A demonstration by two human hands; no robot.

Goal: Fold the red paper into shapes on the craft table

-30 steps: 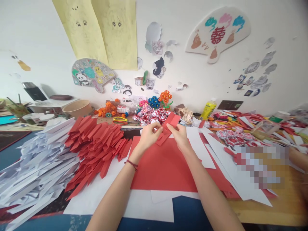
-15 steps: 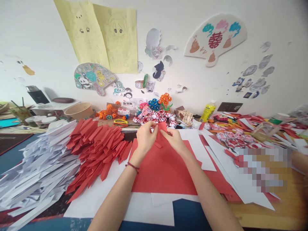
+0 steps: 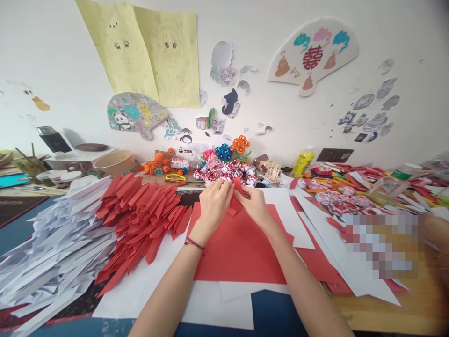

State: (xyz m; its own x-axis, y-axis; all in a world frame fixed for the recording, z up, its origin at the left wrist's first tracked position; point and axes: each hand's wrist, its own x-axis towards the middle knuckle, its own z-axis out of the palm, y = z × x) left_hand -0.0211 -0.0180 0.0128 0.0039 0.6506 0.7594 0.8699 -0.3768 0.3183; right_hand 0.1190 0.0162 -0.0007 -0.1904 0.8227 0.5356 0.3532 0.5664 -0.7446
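Observation:
Both my hands meet above the far part of a large red sheet (image 3: 242, 252). A small folded red paper piece (image 3: 237, 186) is between them. My left hand (image 3: 216, 200), with a dark red bracelet on its wrist, has its fingers closed on the left side of the piece. My right hand (image 3: 253, 202) pinches its right side between thumb and fingers. A narrow red strip (image 3: 232, 212) shows just below the piece. White sheets (image 3: 147, 285) lie under and around the red sheet.
Piles of folded white strips (image 3: 66, 248) and folded red strips (image 3: 140, 210) lie at left. Paper flowers (image 3: 224, 152), yellow scissors (image 3: 175, 178) and a yellow bottle (image 3: 303, 160) stand or lie behind. Another person's hand (image 3: 437, 229) is at the right edge.
My left hand has shifted slightly right and its fingers now lie over the top left of the red piece. At the right edge, the other person's hand shows more.

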